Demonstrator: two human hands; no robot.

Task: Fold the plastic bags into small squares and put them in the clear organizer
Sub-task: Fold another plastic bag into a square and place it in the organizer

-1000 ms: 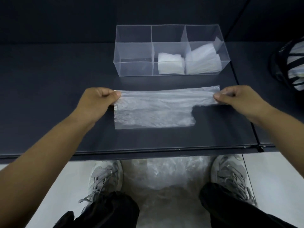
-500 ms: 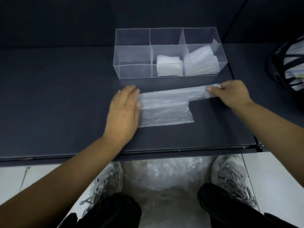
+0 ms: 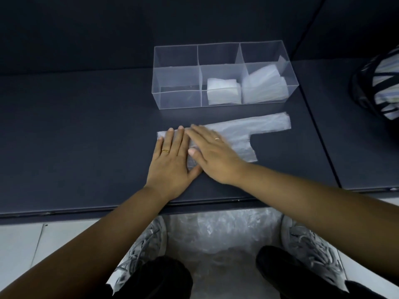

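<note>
Head view: left hand and right hand flat on plastic bag.

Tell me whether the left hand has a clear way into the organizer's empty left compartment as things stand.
Probably yes. The left hand lies flat on the plastic bag, right before the clear organizer. Its left compartment is open-topped and empty; nothing stands between, though the hand must clear the front wall.

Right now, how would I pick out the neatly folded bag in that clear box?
Find the clear three-compartment plastic organizer at the back of the dark table. The small white folded plastic square lies in its middle compartment. Unlike the taller, leaning bundle of folded bags in the right compartment, it sits low and compact.
</note>
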